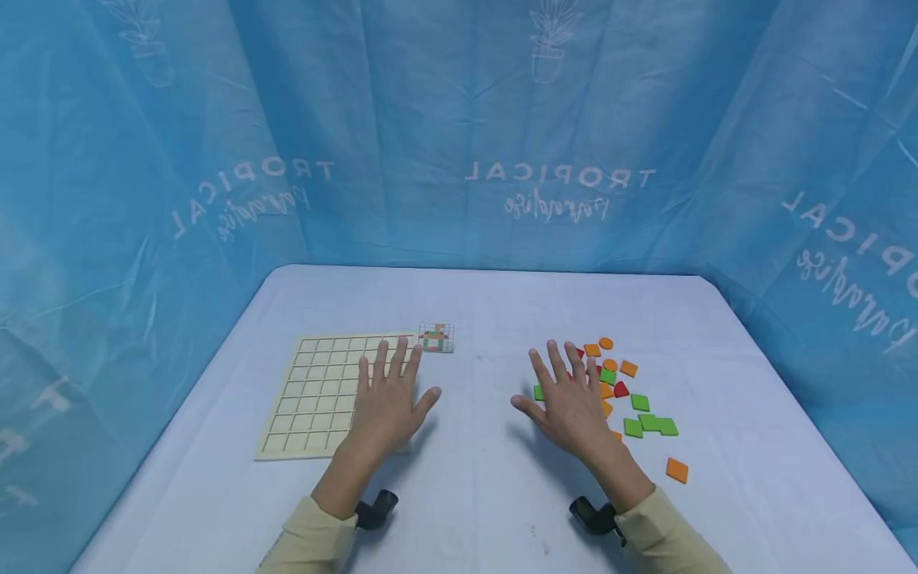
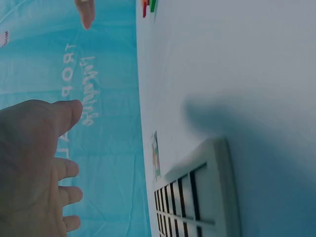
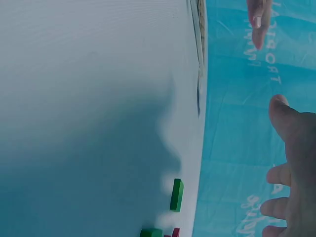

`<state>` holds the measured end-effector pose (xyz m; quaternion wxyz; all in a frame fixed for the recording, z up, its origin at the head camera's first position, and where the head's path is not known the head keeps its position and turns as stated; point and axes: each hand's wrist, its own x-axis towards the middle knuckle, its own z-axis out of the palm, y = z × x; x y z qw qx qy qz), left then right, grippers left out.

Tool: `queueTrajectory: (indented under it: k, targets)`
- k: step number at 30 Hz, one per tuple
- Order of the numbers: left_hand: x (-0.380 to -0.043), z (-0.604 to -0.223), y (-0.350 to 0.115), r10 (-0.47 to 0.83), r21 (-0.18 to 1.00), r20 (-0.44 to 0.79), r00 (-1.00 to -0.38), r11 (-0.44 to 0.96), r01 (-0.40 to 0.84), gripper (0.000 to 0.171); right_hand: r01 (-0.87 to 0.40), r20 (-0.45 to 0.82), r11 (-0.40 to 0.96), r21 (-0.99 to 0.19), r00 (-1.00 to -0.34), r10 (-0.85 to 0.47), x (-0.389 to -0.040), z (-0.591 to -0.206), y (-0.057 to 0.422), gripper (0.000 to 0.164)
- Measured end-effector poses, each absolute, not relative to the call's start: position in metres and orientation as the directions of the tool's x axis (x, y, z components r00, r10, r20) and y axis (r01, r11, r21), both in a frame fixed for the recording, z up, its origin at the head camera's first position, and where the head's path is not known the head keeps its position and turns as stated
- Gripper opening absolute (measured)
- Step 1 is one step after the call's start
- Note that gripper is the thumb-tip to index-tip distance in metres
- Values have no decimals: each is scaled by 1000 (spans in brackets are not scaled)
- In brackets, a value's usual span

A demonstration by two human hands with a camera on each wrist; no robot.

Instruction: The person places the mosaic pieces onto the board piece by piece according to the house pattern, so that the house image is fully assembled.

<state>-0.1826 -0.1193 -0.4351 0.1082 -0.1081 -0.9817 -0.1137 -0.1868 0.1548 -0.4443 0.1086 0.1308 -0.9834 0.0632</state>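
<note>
The work seems to stand at a ready point, with no tile being handled. The left grip [image 1: 390,402] hangs over the right part of the grid board [image 1: 326,383], fingers spread and holding nothing; the right grip [image 1: 570,406] is likewise spread and bare above the loose tiles [image 1: 641,402] on the right of the counter [image 1: 473,478]. The pattern card [image 1: 436,337] lies by the board's far right corner. Handling a tile would probably call for lowering the right grip and pinching one by its edges (the orange tile [image 1: 677,470] nearest the person lies well apart, so it looks easy to take).

From the head, the grips overlap the board and tiles; the wrist views show them raised clear of the counter. The left wrist view adds the board's thick edge, the right one a green tile's [image 3: 176,195] side. Only the head view shows the tiles' full scatter.
</note>
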Motion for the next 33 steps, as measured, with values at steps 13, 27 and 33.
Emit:
queueTrajectory:
  k: [13,27,33]
  targets:
    - [-189,-429,-152,205,314,230,-951,910,272,76,-301,220,937,-175,-940,-261,-200,-447,136,84]
    - [-195,-427,-191,212,383,304,-929,866,323,71,-374,277,889,-265,-912,-301,-220,-446,111,74]
    - [-195,-427,-210,145,452,263,-954,855,254,67,-421,271,849,-319,-899,-344,-232,-447,100,67]
